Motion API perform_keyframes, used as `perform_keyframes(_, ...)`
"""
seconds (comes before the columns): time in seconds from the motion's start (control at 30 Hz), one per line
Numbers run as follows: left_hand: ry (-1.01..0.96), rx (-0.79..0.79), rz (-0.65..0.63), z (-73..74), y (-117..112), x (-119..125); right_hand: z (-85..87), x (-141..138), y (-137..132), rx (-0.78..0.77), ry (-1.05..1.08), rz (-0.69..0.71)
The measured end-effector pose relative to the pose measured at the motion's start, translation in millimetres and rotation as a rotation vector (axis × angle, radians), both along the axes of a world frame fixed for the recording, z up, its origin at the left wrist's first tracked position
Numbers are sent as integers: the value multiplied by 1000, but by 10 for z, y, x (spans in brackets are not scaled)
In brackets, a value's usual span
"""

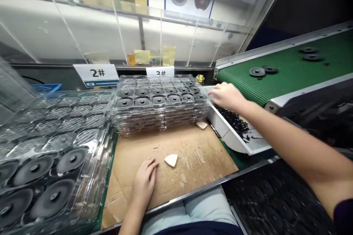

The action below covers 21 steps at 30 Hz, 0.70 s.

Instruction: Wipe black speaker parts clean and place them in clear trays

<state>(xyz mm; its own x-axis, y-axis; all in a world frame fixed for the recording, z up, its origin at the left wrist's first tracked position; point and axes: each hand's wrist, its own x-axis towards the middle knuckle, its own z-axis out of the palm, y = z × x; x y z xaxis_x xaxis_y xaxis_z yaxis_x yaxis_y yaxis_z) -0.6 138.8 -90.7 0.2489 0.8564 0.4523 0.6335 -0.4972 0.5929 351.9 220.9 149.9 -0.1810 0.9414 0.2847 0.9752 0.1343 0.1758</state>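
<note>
My left hand (145, 180) lies on the cardboard sheet (193, 154), fingers stretched out and nothing in them. Just right of its fingertips is a small white, rounded triangular pad (171, 160). My right hand (227, 96) is raised over the far end of a white bin (234, 136), beside the stack of clear plastic trays (160, 114). Its fingers are bent and slightly blurred, so I cannot tell whether they hold anything. Black round discs with centre knobs, such as this disc (159, 100), fill the front rows of the top tray. Small black parts (234, 122) lie in the bin.
More clear trays (63, 125) stand at the left, with larger-looking black discs (55, 196) in front. A green conveyor belt (289, 66) at the right carries several black discs (257, 72). Another whitish pad (202, 125) lies by the tray stack. Dark trays (270, 202) sit at lower right.
</note>
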Motion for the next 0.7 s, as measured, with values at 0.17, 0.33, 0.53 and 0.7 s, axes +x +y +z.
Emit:
perform_keyframes(0.17,-47,-46,-2,-14,-20,-59,399,807,555,194,-103,-405)
perform_keyframes(0.33,-91,-88,20,-23,55,-78,536,1411,588,373,-104,-636)
perform_keyframes(0.53,-169,-185,65,-32,63,-78,457,1778,539,420,-52,-639)
perform_keyframes(0.7,-248,-288,84,11,63,-53,608,1551,570,406,-11,-525)
